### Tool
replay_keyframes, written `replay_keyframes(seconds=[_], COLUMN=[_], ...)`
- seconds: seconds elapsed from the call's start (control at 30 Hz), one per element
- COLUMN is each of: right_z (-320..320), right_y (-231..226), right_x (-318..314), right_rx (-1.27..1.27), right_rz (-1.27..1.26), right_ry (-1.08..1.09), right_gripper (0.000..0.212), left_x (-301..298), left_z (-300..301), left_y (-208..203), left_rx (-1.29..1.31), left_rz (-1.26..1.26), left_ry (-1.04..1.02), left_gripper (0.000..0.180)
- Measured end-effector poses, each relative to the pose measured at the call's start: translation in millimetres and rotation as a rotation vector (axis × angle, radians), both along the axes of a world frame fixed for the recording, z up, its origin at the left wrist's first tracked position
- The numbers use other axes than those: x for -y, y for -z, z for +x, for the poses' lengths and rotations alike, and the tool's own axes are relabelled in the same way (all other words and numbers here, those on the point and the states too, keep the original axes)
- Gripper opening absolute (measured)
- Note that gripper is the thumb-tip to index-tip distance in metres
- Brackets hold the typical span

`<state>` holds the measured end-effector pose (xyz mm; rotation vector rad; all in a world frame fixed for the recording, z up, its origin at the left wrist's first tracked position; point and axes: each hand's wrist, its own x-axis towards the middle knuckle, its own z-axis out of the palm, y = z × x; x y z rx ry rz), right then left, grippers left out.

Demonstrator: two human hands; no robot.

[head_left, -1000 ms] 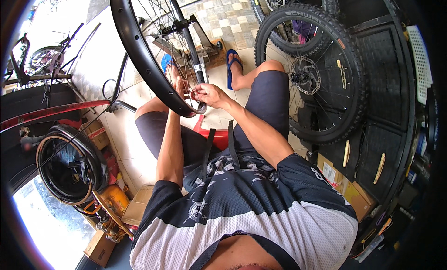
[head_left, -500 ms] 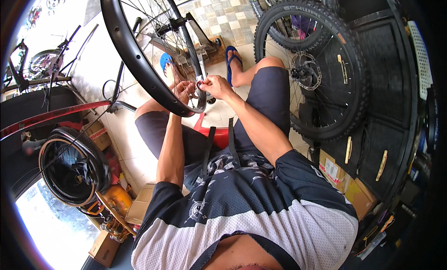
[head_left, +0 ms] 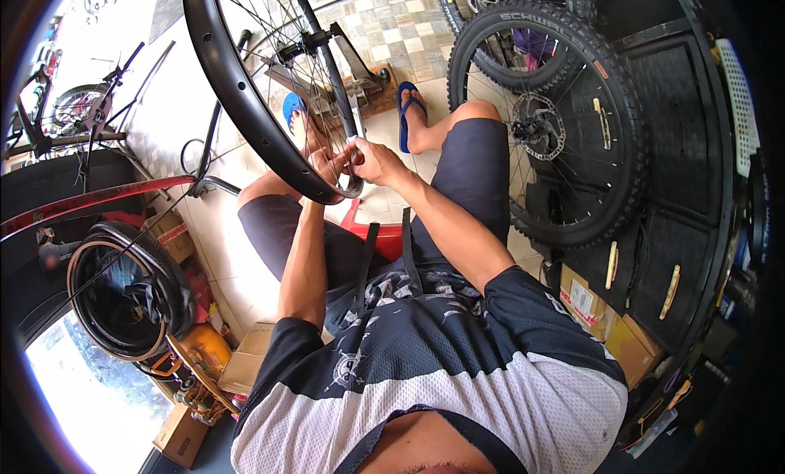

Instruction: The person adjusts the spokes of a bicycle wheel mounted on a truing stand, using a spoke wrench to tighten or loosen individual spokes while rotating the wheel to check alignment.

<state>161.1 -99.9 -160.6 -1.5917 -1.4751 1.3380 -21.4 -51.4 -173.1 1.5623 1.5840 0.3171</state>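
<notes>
Head view: a shop floor (head_left: pixel 217 253) seen from above, a seated person working at a bicycle wheel.
Far left: a red bar (head_left: pixel 106 200) runs inward above a black tyre (head_left: pixel 181 287); below these are an orange container (head_left: pixel 206 347) and a cardboard box (head_left: pixel 180 435).
Black rim: the spoked wheel rim (head_left: pixel 233 89) stands tilted between the knees, its hub (head_left: pixel 315 40) beside a stand arm (head_left: pixel 353 55).
Left hand: this hand (head_left: pixel 329 161) is inside the rim's near end, fingers bent among the spokes; whether it grips anything I cannot tell.
Right hand: this hand (head_left: pixel 376 161) curls at the rim's near end, fingertips meeting the other hand's; what lies between them is hidden.
Red stool: partly visible (head_left: pixel 384 237) beneath the person.
Knobby wheel: upright (head_left: pixel 625 130) beyond the right knee, against black drawers (head_left: pixel 670 188).
</notes>
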Motion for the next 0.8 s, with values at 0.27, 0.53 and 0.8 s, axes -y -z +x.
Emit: replay_keyframes(seconds=[0.27, 0.53, 0.8], right_z=[-6, -10, -13], right_y=[3, 11, 13], right_x=[-2, -1, 1], right_rx=[-0.064, -0.110, -0.197], right_rz=[-0.043, -0.026, 0.032], right_ry=[0.027, 0.044, 0.083], right_gripper=[0.060, 0.057, 0.058], left_x=[-5, -10, -5], left_z=[2, -14, 4], left_y=[-2, 9, -7], left_rx=[-0.021, 0.055, 0.059], left_rz=[0.106, -0.048, 0.031], left_ry=[0.060, 0.119, 0.035], left_gripper=[0.045, 0.049, 0.049])
